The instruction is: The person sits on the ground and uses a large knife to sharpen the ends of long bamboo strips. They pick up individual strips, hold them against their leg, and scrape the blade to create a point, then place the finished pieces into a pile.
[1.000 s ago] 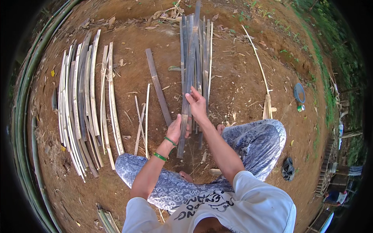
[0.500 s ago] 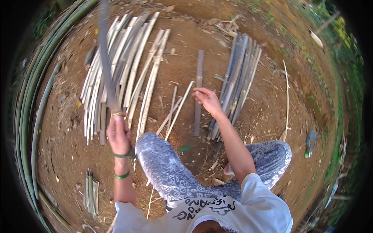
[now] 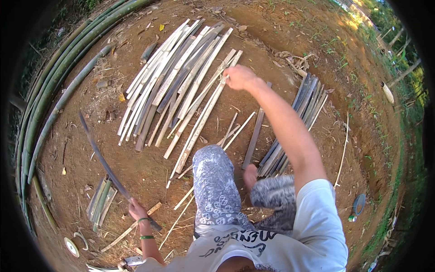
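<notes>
My left hand (image 3: 138, 210) is closed round the handle of a machete, whose long curved dark blade (image 3: 100, 157) points up and to the left, low over the ground. My right arm stretches far forward. At its end my right hand (image 3: 242, 77) has its fingers closed on a pale split bamboo strip (image 3: 205, 121), near the strip's far end. This strip lies at the right side of a wide pile of split bamboo strips (image 3: 167, 77). The fingertips are partly hidden behind the hand.
Darker split pieces (image 3: 299, 122) lie in a bundle at right, beside a lone dark slat (image 3: 256, 140). Long green bamboo poles (image 3: 50, 86) curve along the left edge. A short green bundle (image 3: 102, 204) lies near the blade. A blue ring-shaped thing (image 3: 359, 204) lies far right.
My left hand has lowered the machete from upright to the lower left. My right hand has moved forward onto the strips. The view has shifted, showing more ground at the left.
</notes>
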`<state>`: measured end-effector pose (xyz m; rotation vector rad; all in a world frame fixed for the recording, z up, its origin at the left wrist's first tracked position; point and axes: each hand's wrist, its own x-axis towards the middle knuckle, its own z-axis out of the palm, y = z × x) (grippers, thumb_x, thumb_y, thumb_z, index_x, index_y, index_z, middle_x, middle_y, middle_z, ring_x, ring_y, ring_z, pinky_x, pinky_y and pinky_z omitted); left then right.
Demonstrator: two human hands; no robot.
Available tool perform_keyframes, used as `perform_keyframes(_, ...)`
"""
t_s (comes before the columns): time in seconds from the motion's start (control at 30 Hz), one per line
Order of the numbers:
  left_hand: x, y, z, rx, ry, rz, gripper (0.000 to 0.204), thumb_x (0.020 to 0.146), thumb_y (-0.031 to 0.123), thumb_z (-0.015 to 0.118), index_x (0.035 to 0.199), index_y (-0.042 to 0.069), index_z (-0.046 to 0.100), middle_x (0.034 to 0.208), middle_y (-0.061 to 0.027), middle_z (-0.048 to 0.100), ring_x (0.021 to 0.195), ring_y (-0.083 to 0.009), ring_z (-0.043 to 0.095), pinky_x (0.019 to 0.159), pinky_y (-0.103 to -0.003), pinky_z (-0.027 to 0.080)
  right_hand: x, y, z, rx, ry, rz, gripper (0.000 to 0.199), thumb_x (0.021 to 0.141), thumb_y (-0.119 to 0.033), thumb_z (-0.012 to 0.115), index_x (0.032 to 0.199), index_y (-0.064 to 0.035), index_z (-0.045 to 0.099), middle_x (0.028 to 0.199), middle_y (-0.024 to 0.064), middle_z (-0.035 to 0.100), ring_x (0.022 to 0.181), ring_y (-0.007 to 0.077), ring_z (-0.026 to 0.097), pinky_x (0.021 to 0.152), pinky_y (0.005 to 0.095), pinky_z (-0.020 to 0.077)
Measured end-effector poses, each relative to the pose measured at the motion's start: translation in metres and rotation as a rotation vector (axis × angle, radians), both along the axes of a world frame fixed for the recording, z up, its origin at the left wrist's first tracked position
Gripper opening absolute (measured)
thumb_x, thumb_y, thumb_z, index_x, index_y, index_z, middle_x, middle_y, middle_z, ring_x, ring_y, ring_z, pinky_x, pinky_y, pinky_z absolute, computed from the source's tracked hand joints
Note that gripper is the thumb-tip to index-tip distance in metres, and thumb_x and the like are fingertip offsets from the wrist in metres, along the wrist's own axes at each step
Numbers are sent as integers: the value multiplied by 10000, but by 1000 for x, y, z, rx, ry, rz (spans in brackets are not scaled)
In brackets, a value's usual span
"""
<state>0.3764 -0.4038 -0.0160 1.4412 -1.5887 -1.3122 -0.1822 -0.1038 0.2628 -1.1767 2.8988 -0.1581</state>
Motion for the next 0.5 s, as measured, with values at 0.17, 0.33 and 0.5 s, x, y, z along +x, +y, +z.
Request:
perform_keyframes(0.17,22,-20,-111,-112,-342,130,418,1022,401,479,811,46,546,577,-24,494,473,-148,510,410,-305,391,4,-35,5,61,57,185,221,854,-203,619,1024,-101,716,1019,178,707,989,362,671,909,462,529)
perform_keyframes(0.33,-56,-5,-93,356,33,58,417,1032,424,444,833,69,533,552,-8,467,414,-134,461,373,-303,375,-9,-59,-86,282,-71,426,278,854,-223,656,1090,-81,692,1100,173,676,1074,367,626,932,464,514)
perform_keyframes(0.5,-47,6,-26,358,58,167,395,1032,417,475,793,109,539,544,36,431,379,-83,370,349,-257,293,-10,-116,-239,128,-89,788,418,880,-168,642,1285,-84,589,1320,145,555,1241,342,519,1016,458,457)
